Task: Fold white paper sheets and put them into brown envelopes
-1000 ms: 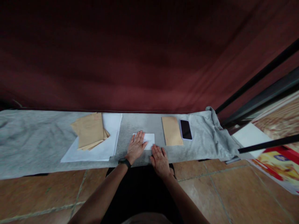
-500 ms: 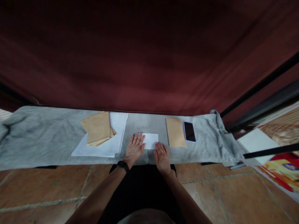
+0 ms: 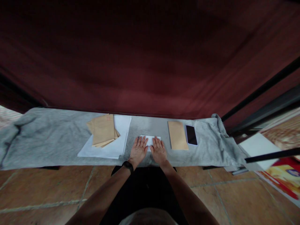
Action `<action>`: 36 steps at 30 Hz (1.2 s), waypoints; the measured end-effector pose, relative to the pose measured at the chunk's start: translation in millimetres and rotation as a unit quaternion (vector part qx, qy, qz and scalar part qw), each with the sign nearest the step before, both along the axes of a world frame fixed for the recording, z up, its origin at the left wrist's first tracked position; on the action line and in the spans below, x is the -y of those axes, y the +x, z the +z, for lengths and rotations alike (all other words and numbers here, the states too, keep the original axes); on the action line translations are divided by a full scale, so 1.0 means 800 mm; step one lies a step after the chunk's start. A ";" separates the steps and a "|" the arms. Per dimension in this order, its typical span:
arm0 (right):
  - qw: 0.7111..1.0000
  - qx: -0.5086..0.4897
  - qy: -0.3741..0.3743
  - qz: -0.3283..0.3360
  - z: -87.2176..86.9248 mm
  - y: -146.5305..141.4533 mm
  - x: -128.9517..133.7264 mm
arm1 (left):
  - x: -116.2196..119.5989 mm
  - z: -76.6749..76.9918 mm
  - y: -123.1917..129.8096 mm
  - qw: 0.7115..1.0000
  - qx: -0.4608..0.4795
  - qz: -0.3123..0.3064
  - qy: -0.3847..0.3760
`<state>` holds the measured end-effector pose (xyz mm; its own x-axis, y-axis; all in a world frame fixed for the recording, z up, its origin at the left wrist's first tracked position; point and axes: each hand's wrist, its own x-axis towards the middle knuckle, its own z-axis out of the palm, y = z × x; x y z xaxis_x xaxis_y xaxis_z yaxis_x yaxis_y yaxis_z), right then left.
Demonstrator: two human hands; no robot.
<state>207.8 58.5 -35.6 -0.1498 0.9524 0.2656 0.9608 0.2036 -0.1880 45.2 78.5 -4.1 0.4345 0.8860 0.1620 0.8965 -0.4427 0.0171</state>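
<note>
From my end of the feed, furthest left I see grey cloth point(image 3: 58, 134) draped over the tabletop, rumpled on that side. Next comes a fanned pile of brown paper point(image 3: 103, 129), lying on larger white sheets point(image 3: 123, 128).

Then my left hand point(image 3: 138, 149), a black band point(image 3: 128, 166) at its wrist: palm down, fingers straight and nearly together, flat on the left part of a small white paper point(image 3: 150, 140). It pins and grips nothing. The paper lies on the cloth in front of me, between and partly under both hands; whether it is folded or layered I can't tell.

I'd judge it very light, limp across its face, easy to crease, and prone to slide on the cloth if pushed sideways. Flat fingers suit holding it down; for lifting, I'd pinch a side edge or a far corner.

My right hand point(image 3: 158, 150) mirrors the left, opened flat over the paper's right part, nothing clasped.

Further right, a single brown sheet point(image 3: 178, 135) lies near, with a phone point(image 3: 191, 135) just beside it.
</note>
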 end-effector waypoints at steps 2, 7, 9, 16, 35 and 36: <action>1.000 -0.003 0.005 -0.006 -0.001 0.003 0.001 | 0.001 -0.001 -0.001 1.000 0.004 0.002 -0.003; 0.999 -0.004 0.029 -0.028 -0.006 0.013 0.005 | 0.005 -0.010 -0.008 0.999 0.034 0.035 -0.012; 0.998 -0.004 0.042 -0.036 -0.009 0.017 0.007 | 0.007 -0.016 -0.012 0.997 0.046 0.055 -0.015; 0.996 -0.010 0.077 -0.045 -0.015 0.028 0.017 | 0.015 -0.027 -0.019 0.994 0.070 0.083 0.013; 0.999 -0.033 0.040 0.016 0.006 0.005 0.058 | 0.055 -0.015 0.021 0.994 0.075 -0.073 0.006; 0.999 -0.028 0.040 0.017 0.006 0.007 0.061 | 0.057 -0.016 0.020 0.995 0.076 -0.068 0.008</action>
